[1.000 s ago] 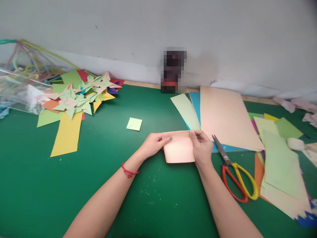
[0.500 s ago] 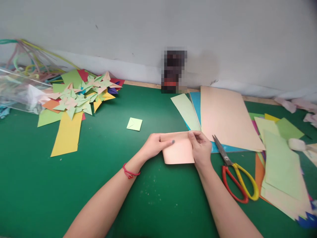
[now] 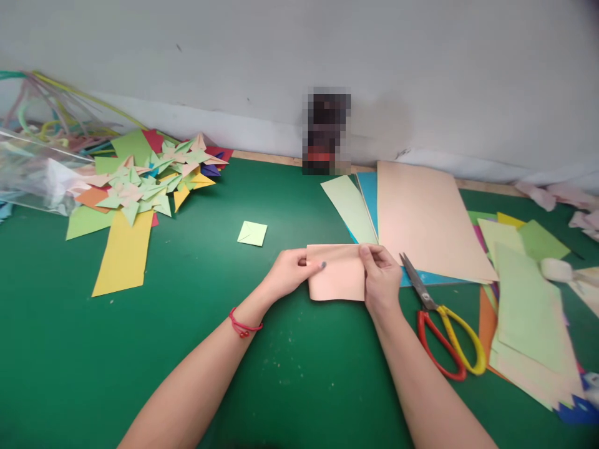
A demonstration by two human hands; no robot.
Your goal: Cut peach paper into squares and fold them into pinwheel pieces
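A piece of pale pink paper (image 3: 337, 277), bent over on itself with a rounded lower edge, is held between both hands just above the green table. My left hand (image 3: 294, 271) grips its left side, thumb lying across the front. At the right side, my right hand (image 3: 381, 277) pinches the upper corner between thumb and fingers. Some of the fingers are hidden behind the paper. A small folded light-green paper square (image 3: 253, 233) lies on the table, up and left of my left hand. Scissors (image 3: 433, 305) with one red and one yellow handle rest right of my right hand.
Large pink sheets (image 3: 425, 218) lie over blue ones behind my right hand. Paper strips (image 3: 531, 305) are piled at the right. Folded paper stars (image 3: 145, 187) and a yellow strip (image 3: 124, 255) lie at the left, beside a clear plastic bag (image 3: 42, 174). A wall stands behind.
The pink paper's lower folded edge has come up a little and its top edges sit more level. Both hands keep their hold. The whole view has shifted slightly.
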